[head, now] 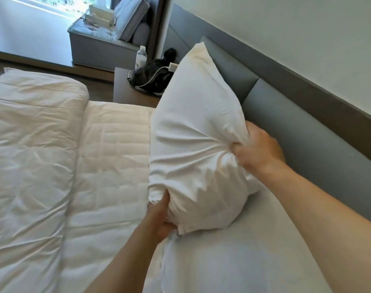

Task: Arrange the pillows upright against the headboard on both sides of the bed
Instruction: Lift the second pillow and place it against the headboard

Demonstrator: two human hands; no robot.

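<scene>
Both hands grip a white pillow [193, 132] standing against the grey headboard [303, 127]. The left hand [159, 216] clutches its lower corner; the right hand [256, 149] bunches its side.

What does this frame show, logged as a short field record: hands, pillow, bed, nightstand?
left hand: grip on pillow's near lower corner
right hand: grip bunching pillow's headboard-side edge
pillow: white, held up beside grey headboard
second pillow: lying flat, nearest the camera
duvet: folded back, away from headboard
nightstand: water bottle, black bag
</scene>
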